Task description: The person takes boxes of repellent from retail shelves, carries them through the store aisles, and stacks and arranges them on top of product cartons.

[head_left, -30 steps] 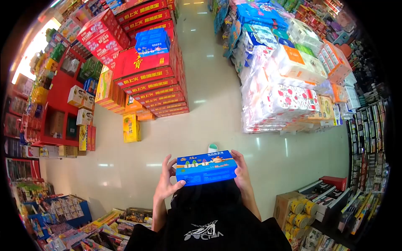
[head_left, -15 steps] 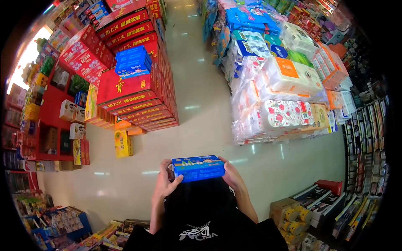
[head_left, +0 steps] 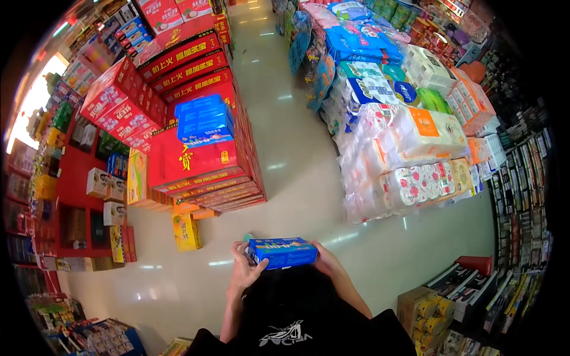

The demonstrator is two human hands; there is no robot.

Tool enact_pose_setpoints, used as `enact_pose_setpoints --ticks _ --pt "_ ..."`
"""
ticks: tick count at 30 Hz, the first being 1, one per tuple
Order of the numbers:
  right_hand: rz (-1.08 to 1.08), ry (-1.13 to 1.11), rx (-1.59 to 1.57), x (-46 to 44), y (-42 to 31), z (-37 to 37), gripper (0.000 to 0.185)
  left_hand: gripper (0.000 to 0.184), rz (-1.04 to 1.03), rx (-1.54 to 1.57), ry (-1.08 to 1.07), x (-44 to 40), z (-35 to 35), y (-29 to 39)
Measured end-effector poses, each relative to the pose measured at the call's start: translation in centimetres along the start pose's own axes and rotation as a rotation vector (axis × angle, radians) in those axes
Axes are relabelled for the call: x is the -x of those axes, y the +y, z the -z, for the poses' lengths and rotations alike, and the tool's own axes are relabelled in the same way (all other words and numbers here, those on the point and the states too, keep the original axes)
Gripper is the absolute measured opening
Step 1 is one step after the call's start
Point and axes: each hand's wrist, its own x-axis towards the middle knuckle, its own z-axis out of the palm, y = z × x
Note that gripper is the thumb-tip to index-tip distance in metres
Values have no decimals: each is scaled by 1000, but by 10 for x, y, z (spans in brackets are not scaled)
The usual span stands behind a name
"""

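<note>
A blue printed carton [head_left: 285, 253] is held level in front of my dark shirt, one hand at each end. My left hand [head_left: 243, 272] grips its left end, with the thumb on the near face and the fingers at the far corner. A small pale green bit shows by those fingertips; I cannot make out what it is. My right hand [head_left: 326, 261] closes on the carton's right end, most of its fingers hidden behind it. Ahead to the left, similar blue cartons [head_left: 203, 119] sit on top of a stack of red drink cases [head_left: 205, 159].
Packs of tissue and toilet rolls [head_left: 421, 183] form a big pile on the right. A tiled aisle [head_left: 270, 113] runs between the stacks. A yellow box [head_left: 187, 232] stands on the floor to the left. Shelves of goods line both sides; an open cardboard box of yellow-lidded cans [head_left: 430, 314] is at lower right.
The view has tilted and shifted, so the stacks appear lower and further right. The held carton sits slightly lower, and the pale green bit now shows at its left end. Both hands keep their hold.
</note>
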Motion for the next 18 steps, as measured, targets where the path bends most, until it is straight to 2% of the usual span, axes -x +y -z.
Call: enact_pose_setpoints --ticks 3,5,9,10,14,18 --pt "-58 -17 17 -9 -10 -43 51 91 -122 -128 -64 -24 42 -21" --pt "-47 -18 85 -18 -12 -69 50 93 -197 -96 -142 -37 68 -30" --pt "110 -10 140 -58 4 -89 56 100 -293 -19 -245 -60 113 -30" --pt "144 -26 153 -61 -1 -100 57 106 -163 116 -313 -61 123 -33" --pt "253 -80 256 -78 -15 -141 61 119 -227 143 -360 -72 166 -28" --pt "483 -7 507 -101 -18 -175 69 119 -226 256 -302 -81 186 -40"
